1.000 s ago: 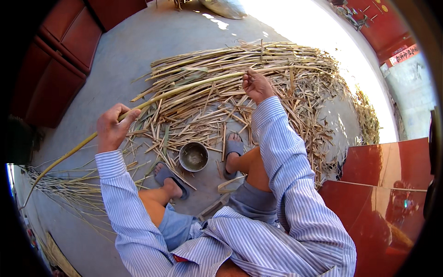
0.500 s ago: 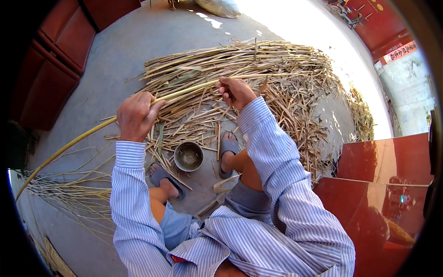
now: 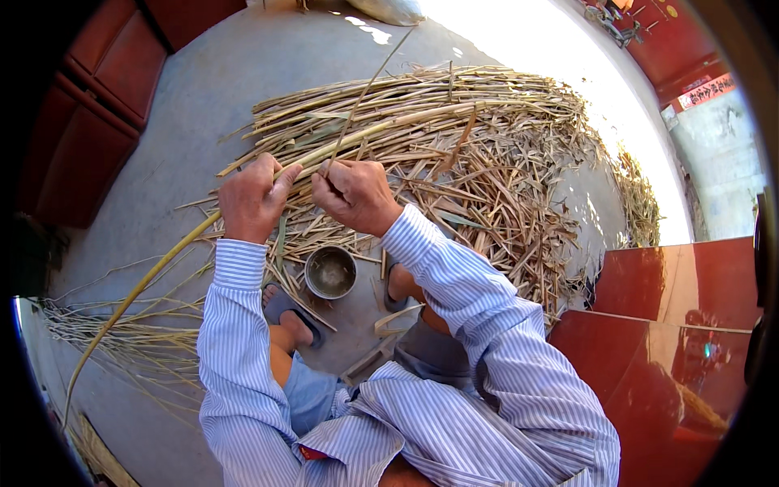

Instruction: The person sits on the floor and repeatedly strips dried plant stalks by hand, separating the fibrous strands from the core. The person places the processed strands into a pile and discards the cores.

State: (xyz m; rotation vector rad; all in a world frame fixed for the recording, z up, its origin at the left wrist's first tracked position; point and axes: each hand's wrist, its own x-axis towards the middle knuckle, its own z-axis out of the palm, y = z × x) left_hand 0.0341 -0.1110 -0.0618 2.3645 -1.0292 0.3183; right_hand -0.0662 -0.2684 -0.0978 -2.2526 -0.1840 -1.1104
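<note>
As both fists close around a long yellow-green reed stalk [image 3: 170, 264], the left hand [image 3: 251, 199] and right hand [image 3: 353, 195] grip side by side where the light, stiff, likely brittle stem seems steadiest.

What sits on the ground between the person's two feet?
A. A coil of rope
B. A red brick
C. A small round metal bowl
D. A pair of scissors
C: a small round metal bowl rests on the concrete floor between the sandalled feet, just below both hands, the left hand and right hand, which grip a long reed stalk.
</note>
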